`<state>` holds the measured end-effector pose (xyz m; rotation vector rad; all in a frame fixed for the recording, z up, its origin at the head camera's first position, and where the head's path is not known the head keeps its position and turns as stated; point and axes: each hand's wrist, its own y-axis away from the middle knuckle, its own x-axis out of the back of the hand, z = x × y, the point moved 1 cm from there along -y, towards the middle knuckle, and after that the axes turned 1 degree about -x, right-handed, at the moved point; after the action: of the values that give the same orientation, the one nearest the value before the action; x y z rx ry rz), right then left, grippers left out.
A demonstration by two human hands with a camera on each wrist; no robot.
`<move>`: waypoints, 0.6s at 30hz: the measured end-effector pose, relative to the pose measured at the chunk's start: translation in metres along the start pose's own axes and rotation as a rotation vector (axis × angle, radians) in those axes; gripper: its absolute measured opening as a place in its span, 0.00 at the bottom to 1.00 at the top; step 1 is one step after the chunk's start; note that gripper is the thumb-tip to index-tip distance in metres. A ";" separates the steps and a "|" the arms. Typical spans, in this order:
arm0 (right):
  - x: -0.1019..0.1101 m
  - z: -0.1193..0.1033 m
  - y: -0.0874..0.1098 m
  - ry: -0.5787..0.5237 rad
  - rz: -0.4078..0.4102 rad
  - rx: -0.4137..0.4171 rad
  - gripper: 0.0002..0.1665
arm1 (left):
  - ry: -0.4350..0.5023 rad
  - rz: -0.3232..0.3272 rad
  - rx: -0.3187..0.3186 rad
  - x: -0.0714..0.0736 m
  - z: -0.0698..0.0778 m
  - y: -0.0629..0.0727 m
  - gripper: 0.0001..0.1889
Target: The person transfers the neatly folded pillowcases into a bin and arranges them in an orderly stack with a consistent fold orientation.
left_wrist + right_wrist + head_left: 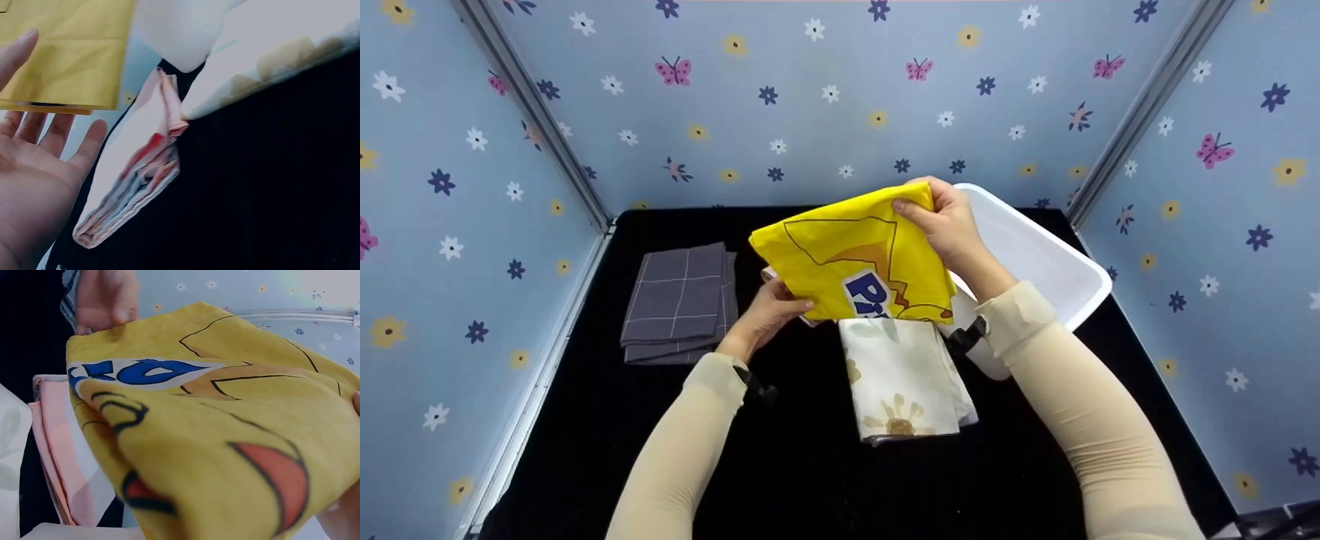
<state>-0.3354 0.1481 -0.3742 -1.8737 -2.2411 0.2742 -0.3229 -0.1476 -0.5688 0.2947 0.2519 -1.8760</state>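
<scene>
A folded yellow cloth (840,247) with a printed cartoon and blue lettering is held up in both hands. At its lower left corner my left hand (765,311) pinches it, thumb in front and fingers behind. The upper right corner is gripped by my right hand (952,225), thumb on the front face. Just below the yellow cloth lies a folded white cloth (896,375) with a flower print. A folded pink and white cloth (126,146) lies beneath the held cloth, mostly hidden in the head view.
Folded dark grey checked cloths (679,292) are stacked at the left of the black table surface (795,465). A white plastic basin (1042,255) stands at the right, partly behind my right arm. Flowered panels (825,97) enclose the back and sides.
</scene>
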 end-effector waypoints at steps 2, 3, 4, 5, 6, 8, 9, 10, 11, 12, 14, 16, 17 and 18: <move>0.003 -0.001 0.000 -0.002 0.016 0.002 0.06 | -0.036 -0.005 0.016 -0.003 -0.003 -0.002 0.27; 0.004 -0.002 0.000 -0.003 0.023 0.002 0.06 | -0.053 -0.001 0.022 -0.005 -0.004 -0.002 0.27; 0.005 -0.002 -0.001 -0.004 0.028 0.003 0.06 | -0.071 0.004 0.024 -0.006 -0.003 -0.003 0.26; 0.007 -0.003 -0.001 -0.004 0.032 0.003 0.06 | -0.085 0.011 0.027 -0.006 -0.003 -0.003 0.26; 0.009 -0.003 -0.001 -0.003 0.036 0.003 0.06 | -0.093 0.020 0.029 -0.007 -0.001 -0.003 0.25; 0.012 -0.004 -0.001 -0.005 0.043 -0.001 0.05 | -0.101 0.030 0.032 -0.007 0.002 -0.003 0.25; 0.015 -0.004 -0.001 -0.005 0.048 -0.003 0.04 | -0.098 0.029 0.032 -0.006 0.004 -0.003 0.25; 0.017 -0.003 -0.001 -0.001 0.051 -0.003 0.04 | -0.092 0.029 0.033 -0.006 0.007 -0.004 0.26; 0.020 -0.003 0.000 0.006 0.057 -0.005 0.04 | -0.083 0.030 0.033 -0.006 0.010 -0.004 0.27; 0.022 -0.003 0.000 0.015 0.062 -0.007 0.04 | -0.073 0.029 0.030 -0.005 0.013 -0.004 0.28; 0.028 -0.001 0.000 0.028 0.074 -0.011 0.04 | -0.062 0.024 0.021 -0.005 0.021 -0.004 0.31; 0.033 -0.001 0.001 0.045 0.083 -0.009 0.04 | -0.055 0.026 0.016 -0.005 0.028 -0.005 0.31; 0.036 -0.001 0.001 0.049 0.089 -0.008 0.04 | -0.057 0.026 0.013 -0.005 0.032 -0.006 0.31; 0.039 -0.001 0.001 0.051 0.093 -0.005 0.04 | -0.061 0.030 0.010 -0.005 0.036 -0.007 0.31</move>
<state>-0.3408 0.1866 -0.3725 -1.9680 -2.1271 0.2322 -0.3304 -0.1523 -0.5329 0.2466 0.1962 -1.8540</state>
